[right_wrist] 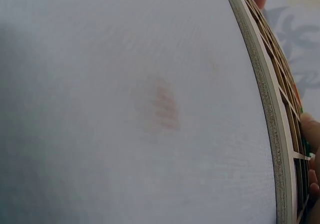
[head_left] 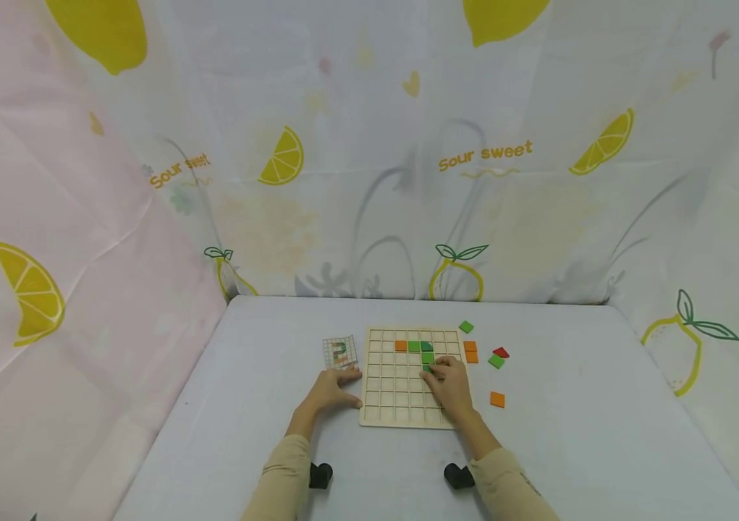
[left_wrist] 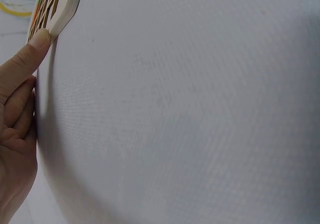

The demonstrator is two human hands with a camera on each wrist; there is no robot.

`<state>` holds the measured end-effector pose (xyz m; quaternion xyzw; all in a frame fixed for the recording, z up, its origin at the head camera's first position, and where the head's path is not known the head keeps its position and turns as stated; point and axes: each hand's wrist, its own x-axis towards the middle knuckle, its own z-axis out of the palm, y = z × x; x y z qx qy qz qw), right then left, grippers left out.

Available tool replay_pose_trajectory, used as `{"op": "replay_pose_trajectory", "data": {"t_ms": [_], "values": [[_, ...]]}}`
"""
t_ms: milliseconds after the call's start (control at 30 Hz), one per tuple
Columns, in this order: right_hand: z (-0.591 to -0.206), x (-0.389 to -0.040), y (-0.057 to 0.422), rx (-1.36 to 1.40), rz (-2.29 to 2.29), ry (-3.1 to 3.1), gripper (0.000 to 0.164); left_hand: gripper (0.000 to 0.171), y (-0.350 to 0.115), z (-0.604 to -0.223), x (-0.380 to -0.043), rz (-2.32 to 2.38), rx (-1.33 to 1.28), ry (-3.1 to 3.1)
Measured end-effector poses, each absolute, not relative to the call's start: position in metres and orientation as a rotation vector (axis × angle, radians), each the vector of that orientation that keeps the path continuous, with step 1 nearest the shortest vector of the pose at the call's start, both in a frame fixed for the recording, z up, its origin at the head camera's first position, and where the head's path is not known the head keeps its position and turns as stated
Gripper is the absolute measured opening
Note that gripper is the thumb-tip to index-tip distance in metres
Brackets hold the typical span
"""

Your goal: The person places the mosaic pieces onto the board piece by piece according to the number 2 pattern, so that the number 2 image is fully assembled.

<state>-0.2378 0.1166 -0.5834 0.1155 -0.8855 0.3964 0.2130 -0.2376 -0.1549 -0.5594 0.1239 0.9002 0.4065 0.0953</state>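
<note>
at lower centre of the frame — wooden grid board (head_left: pixel 388 398), orange tile (head_left: pixel 401 346) in upper row. lower left of centre: left hand (head_left: pixel 328 391), thumb and fingers spread apart, touching board's left edge. lower right of centre: right hand (head_left: pixel 452 387), fingertips pinched on green tile (head_left: pixel 426 368).

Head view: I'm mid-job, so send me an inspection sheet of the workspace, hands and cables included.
Surface: white tabletop, faint reddish mark in the right wrist view.
Job's things: gridded board with an orange tile and green tiles; patterned card to its left; loose tiles, orange, green and red, to its right.
Clutter: two black objects beside the sleeves.
Left hand: touches the board's left edge.
Right hand: pinches a green tile at the board.
Cables: nothing seen.
Surroundings: lemon-printed cloth.
</note>
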Motion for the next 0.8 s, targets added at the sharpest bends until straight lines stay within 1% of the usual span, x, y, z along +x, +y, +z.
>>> {"op": "replay_pose_trajectory", "data": {"t_ms": [233,533,700,800], "values": [[-0.584,-0.237,0.115,0.276,1.104,-2.456,0.024,0.064,-0.155,-0.557,-0.236,1.214,0.369,2.661],[-0.585,-0.233,0.127,0.392,1.184,-2.368,0.023,0.064,-0.155,-0.557,-0.236,1.194,0.396,2.671],[-0.585,-0.226,0.154,0.263,1.186,-2.254,0.021,0.064,-0.154,-0.556,-0.236,1.194,0.399,2.672],[-0.582,-0.218,0.176,0.157,1.136,-2.331,0.025,0.065,-0.155,-0.556,-0.236,1.201,0.371,2.667]]}}
